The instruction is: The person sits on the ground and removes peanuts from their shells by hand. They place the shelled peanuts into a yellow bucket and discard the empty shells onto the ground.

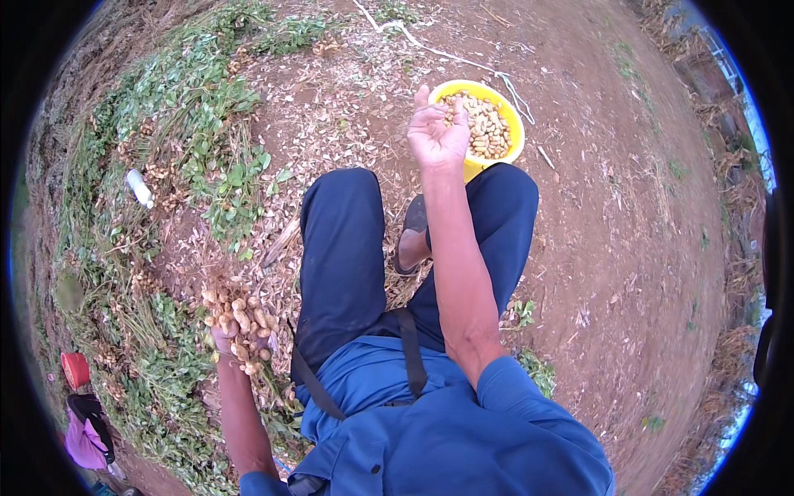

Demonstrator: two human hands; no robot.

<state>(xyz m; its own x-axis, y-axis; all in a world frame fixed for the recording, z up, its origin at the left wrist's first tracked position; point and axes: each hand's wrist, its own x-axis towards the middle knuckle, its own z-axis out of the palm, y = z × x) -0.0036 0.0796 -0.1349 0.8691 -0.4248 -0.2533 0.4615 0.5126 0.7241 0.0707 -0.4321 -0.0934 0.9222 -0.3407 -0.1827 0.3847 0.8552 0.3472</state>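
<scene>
Low on the left, my left hand (224, 335) grips an uprooted peanut plant by its stems. Its cluster of pale peanut pods (242, 319) points up and partly hides the fingers. Beyond my knees, my right hand (439, 133) is palm up with its fingers apart and partly curled. I see nothing in it. It overlaps the left rim of a yellow bucket (520, 131), which holds many loose peanuts (487, 127). My right knee covers the bucket's lower front.
Heaped peanut plants (205, 118) cover the ground on my left, with a white bottle (139, 188) among them. A white rope (434, 53) runs along the soil towards the bucket. A red container (75, 370) and a person in purple (87, 434) are at the far lower left.
</scene>
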